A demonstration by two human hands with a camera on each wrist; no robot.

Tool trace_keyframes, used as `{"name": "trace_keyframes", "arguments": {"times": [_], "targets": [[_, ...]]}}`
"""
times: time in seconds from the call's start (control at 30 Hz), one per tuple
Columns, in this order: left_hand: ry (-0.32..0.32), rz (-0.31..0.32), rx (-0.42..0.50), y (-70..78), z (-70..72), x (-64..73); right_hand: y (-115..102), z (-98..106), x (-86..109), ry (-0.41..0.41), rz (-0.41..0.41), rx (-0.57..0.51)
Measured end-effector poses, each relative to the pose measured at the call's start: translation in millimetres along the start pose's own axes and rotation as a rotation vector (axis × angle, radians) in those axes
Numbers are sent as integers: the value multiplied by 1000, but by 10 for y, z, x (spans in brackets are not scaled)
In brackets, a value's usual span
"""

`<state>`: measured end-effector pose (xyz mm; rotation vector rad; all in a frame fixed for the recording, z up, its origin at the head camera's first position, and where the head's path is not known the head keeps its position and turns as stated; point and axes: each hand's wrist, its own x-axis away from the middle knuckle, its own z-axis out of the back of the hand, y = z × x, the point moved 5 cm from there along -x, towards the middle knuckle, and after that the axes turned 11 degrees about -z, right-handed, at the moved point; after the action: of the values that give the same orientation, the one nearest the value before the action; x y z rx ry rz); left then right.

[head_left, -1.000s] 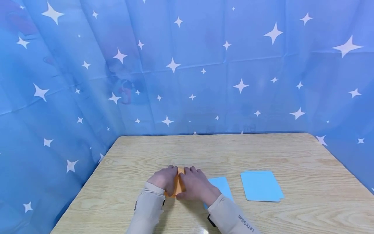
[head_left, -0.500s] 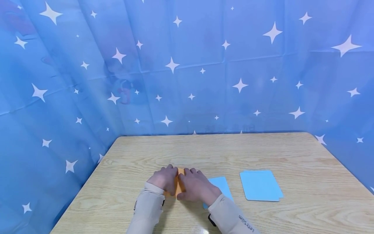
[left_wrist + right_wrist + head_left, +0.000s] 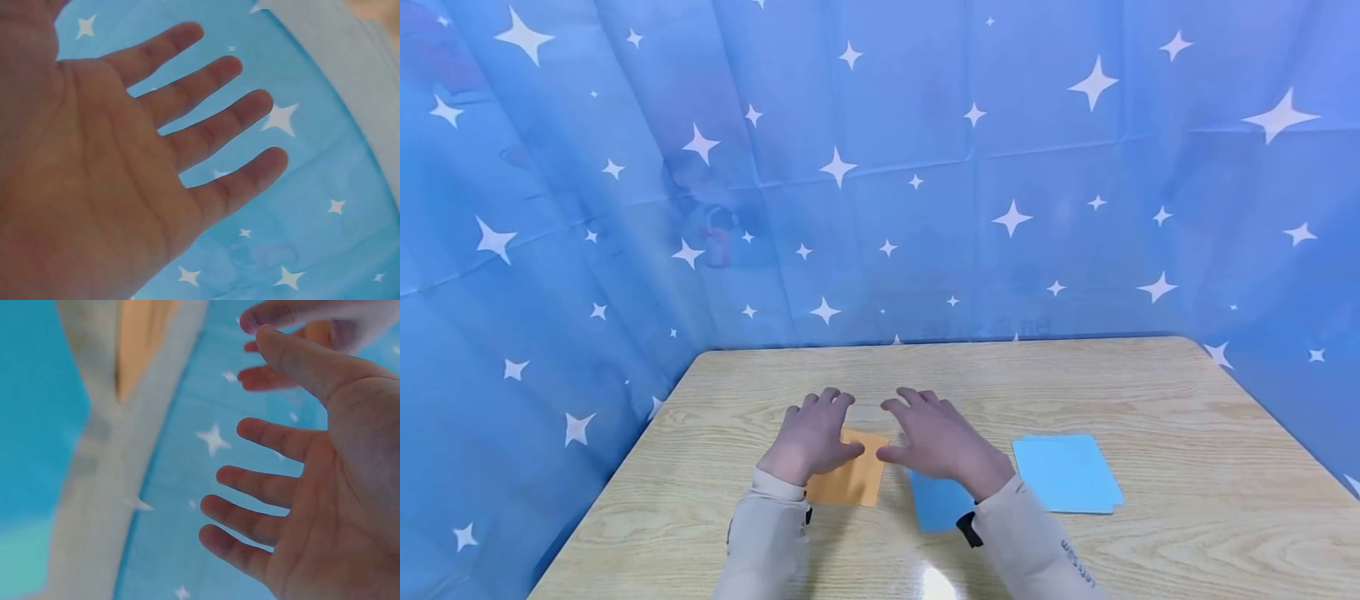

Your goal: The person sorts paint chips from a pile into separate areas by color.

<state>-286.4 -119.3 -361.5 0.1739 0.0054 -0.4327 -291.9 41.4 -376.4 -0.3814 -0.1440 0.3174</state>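
Orange paper (image 3: 848,477) flat, below open left hand (image 3: 811,437), ungripped

The orange paper square (image 3: 847,477) lies flat on the wooden table, partly hidden under the left hand; a darker blue sheet (image 3: 937,500) lies just beside it, partly under the right wrist.

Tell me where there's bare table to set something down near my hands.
Bare wood runs along the far edge of the table by the starry curtain, and right of the light blue stack. It is crowded around the orange paper, blue sheet, left hand and right hand.
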Motion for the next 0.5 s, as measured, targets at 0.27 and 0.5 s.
{"name": "trace_keyframes", "arguments": {"times": [0.27,0.5], "targets": [[144,-54,5,147,185,11,171,415,181,122,15,-50],[177,-89,41,280,247,-19,300,563,278,166,4,-65]]}}
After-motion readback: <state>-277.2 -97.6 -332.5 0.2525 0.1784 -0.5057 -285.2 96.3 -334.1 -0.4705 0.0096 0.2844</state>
